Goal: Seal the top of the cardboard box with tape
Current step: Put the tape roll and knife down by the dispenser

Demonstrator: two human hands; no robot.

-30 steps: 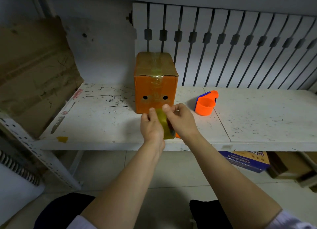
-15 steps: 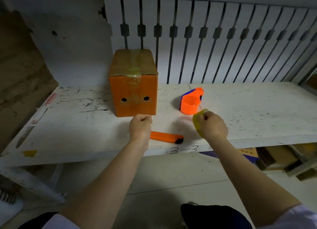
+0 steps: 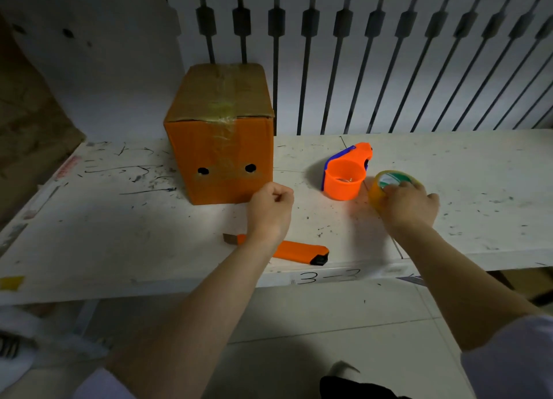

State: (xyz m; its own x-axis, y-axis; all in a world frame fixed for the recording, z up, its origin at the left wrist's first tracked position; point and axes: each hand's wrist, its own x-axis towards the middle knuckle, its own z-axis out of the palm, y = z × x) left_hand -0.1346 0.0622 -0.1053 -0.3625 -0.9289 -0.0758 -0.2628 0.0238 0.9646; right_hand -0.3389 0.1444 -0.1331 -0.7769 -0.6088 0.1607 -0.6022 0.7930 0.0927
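An orange cardboard box (image 3: 221, 147) stands upright on the white table (image 3: 119, 234), its brown top flaps closed with a strip of clear tape running over the top and down the front. My left hand (image 3: 269, 210) is a closed fist just in front of the box's lower right corner, holding nothing that I can see. My right hand (image 3: 407, 205) grips a yellowish tape roll (image 3: 389, 183) low over the table, right of an orange and blue tape dispenser (image 3: 345, 174).
An orange utility knife (image 3: 296, 252) lies near the table's front edge, partly under my left wrist. A white slatted radiator (image 3: 389, 54) lines the wall behind. Flattened brown cardboard (image 3: 27, 114) leans at the left. A yellow tape scrap (image 3: 12, 282) sticks to the front left edge.
My hands, together on the tape roll a second ago, have separated. The right hand carried the roll rightward beside the dispenser. The left hand closed into a fist by the box.
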